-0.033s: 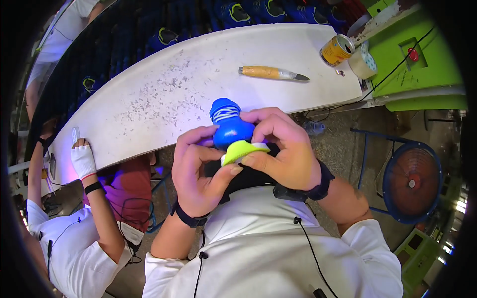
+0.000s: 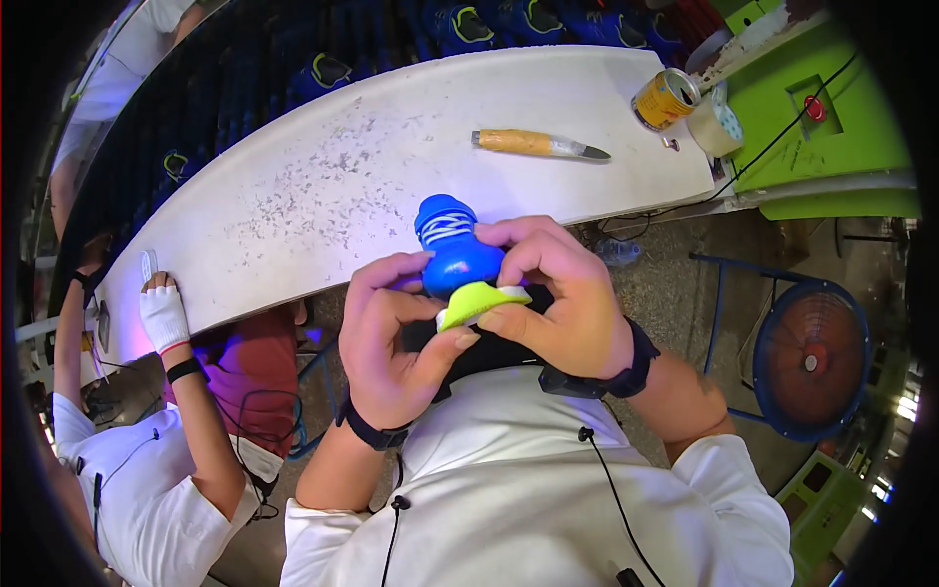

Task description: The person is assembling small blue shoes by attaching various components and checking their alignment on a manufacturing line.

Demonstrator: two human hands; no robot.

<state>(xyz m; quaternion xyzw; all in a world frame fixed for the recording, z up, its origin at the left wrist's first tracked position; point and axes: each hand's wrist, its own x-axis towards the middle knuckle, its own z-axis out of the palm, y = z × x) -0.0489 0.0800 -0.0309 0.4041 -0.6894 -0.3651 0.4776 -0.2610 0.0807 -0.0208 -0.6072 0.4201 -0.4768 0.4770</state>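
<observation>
A small blue shoe (image 2: 462, 262) with white laces is held up in front of my body, just off the near edge of the table. Its toe end points toward me, and a lime-green sole piece (image 2: 478, 302) with white edges sits against it. My left hand (image 2: 393, 328) is closed on the shoe's left side, its thumb against the green sole piece. On the other side my right hand (image 2: 559, 293) grips the shoe, fingers along the blue upper and thumb pressed under the green piece. Where the sole meets the upper is partly hidden by my fingers.
On the white table (image 2: 391, 186) lie dark scraps, a knife (image 2: 540, 144) with a wrapped handle, a yellow can (image 2: 665, 99) and a tape roll (image 2: 715, 128). Dark shoes (image 2: 465, 27) stand beyond. A co-worker's gloved hand (image 2: 163, 316) rests at left; a fan (image 2: 812, 359) stands right.
Both hands and the shoe have shifted very slightly, and the green sole piece is tilted a little differently. The grip stays the same.
</observation>
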